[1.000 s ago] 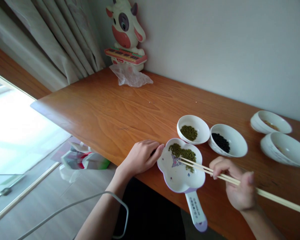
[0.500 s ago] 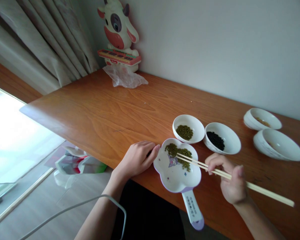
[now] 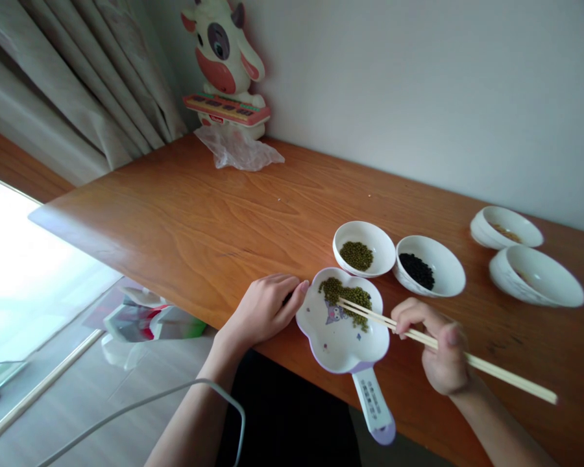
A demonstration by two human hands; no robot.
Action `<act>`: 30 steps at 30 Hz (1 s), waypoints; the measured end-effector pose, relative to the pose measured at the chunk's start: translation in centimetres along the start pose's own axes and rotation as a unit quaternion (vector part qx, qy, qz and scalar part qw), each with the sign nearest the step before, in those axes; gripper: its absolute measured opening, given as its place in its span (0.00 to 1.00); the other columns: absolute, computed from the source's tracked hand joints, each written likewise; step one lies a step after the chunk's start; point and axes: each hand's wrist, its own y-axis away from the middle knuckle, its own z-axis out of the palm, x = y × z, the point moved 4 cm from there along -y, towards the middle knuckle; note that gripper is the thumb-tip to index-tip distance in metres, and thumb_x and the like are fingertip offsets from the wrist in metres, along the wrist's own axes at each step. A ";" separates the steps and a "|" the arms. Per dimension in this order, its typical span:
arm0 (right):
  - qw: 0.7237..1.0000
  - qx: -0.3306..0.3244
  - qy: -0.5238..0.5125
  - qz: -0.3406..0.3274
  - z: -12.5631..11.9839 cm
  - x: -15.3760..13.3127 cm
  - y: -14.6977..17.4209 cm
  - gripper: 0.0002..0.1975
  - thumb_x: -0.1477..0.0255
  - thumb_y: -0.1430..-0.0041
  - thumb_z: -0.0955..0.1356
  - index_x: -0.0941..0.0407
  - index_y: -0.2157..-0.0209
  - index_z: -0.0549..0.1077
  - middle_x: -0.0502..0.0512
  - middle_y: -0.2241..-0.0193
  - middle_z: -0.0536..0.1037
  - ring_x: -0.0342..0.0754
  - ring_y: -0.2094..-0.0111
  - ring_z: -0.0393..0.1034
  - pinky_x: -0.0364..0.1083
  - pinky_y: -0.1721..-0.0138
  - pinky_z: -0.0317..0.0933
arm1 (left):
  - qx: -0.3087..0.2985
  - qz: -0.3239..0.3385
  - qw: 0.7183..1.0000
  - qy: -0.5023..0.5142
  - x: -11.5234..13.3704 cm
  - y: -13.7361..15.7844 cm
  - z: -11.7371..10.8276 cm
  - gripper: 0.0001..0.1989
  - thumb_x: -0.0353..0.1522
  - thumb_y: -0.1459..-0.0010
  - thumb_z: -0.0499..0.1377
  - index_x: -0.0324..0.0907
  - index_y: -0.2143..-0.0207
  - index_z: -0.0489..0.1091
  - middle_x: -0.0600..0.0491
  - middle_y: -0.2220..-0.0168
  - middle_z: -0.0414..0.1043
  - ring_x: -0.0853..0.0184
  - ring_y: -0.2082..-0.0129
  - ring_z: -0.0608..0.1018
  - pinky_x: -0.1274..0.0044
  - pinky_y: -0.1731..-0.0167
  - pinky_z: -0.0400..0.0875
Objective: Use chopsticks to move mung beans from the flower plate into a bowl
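The right hand (image 3: 442, 363) pinches the wooden chopsticks (image 3: 511, 376), their tips at the green mung beans (image 3: 360, 296) inside the flower-shaped, handled dish (image 3: 340, 353) at the wooden table's (image 3: 189, 220) front edge, while the left hand (image 3: 263, 308) lies loosely spread on the tabletop, thumb at the dish's rim.

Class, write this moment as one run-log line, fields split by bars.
Right hand: holds chopsticks, tips at green beans | Left hand: thumb at rim of flower-shaped dish | Nearby: bowl with black contents
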 end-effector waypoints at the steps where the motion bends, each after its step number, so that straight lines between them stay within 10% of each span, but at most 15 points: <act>1: 1.000 0.001 0.001 -0.001 0.0 0.1 0.0 0.32 0.48 0.25 0.50 0.52 0.66 0.74 0.54 0.71 0.72 0.51 0.70 0.66 0.50 0.68 0.60 | 0.001 0.000 1.000 0.000 0.0 0.0 0.0 0.20 0.38 0.23 0.46 0.42 0.71 0.59 0.55 0.72 0.67 0.70 0.72 0.69 0.75 0.66 0.61; 13: 0.998 0.056 -0.001 -0.023 -0.3 -1.1 -0.4 0.34 0.48 0.25 0.53 0.53 0.71 0.76 0.53 0.75 0.75 0.49 0.71 0.70 0.50 0.67 0.62 | -0.005 -0.003 1.000 -0.001 -0.1 0.0 0.1 0.20 0.38 0.23 0.46 0.43 0.71 0.60 0.55 0.71 0.68 0.69 0.72 0.70 0.74 0.66 0.62; 24: 0.952 0.299 -0.007 -0.067 -5.7 -1.0 -0.9 0.34 0.47 0.27 0.54 0.49 0.74 0.78 0.54 0.79 0.71 0.52 0.76 0.65 0.53 0.71 0.57 | 0.004 0.000 1.000 0.004 -0.1 0.0 0.0 0.20 0.38 0.23 0.46 0.43 0.71 0.62 0.54 0.71 0.69 0.69 0.72 0.70 0.74 0.67 0.62; 30: 0.957 0.289 0.009 -0.016 -6.0 -0.1 -1.3 0.33 0.44 0.30 0.57 0.51 0.75 0.78 0.56 0.78 0.73 0.53 0.75 0.67 0.52 0.75 0.57 | 0.002 0.000 1.000 0.005 -0.1 0.0 -0.1 0.21 0.38 0.23 0.46 0.43 0.71 0.61 0.54 0.71 0.69 0.68 0.72 0.71 0.74 0.67 0.63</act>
